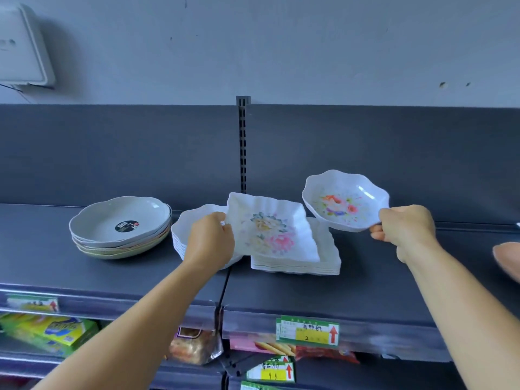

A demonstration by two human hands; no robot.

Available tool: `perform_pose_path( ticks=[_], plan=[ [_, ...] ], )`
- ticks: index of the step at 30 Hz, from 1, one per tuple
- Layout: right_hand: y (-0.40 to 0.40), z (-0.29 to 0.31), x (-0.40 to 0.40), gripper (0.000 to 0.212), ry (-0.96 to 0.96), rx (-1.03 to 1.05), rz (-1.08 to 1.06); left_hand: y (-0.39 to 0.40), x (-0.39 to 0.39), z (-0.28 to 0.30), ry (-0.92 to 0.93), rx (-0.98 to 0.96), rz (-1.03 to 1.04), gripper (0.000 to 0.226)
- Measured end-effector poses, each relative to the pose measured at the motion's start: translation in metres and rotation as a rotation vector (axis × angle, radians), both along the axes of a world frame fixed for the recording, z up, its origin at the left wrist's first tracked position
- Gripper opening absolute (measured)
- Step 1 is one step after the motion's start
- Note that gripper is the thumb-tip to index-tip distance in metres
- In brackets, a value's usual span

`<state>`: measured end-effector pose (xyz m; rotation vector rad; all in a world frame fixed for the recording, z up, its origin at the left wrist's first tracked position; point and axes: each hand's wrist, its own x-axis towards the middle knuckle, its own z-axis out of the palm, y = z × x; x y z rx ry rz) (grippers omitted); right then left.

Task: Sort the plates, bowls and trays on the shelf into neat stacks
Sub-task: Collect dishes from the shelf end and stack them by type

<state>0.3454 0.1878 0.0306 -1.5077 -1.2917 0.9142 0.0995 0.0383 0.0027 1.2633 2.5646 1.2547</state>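
Note:
My left hand (211,240) grips the left edge of a square white tray with a flower print (271,229), tilted above a stack of similar square trays (326,263). My right hand (405,228) holds a white scalloped bowl with a flower print (344,201) by its right rim, lifted over the dark shelf (365,288). Behind my left hand sits a stack of white scalloped bowls (183,232), partly hidden. A stack of round grey and pastel plates (121,226) with a black sticker stands at the left.
A slotted upright (242,144) rises behind the trays. A pale object (508,260) shows at the right edge. Price labels (308,332) hang on the shelf front. Packaged goods (50,332) fill the lower shelf. A white box (22,46) is mounted on the wall.

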Motion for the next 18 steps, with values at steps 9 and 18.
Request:
perform_pose_path(
  ticks=[9, 18],
  plan=[
    [-0.002, 0.0, -0.001, 0.027, -0.016, 0.001, 0.105, 0.033, 0.047, -0.015, 0.14, -0.134, 0.004, 0.024],
    [-0.003, -0.011, -0.001, 0.023, -0.019, 0.005, 0.175, 0.027, 0.052, -0.014, 0.561, -0.272, -0.245, 0.041]
  ],
)
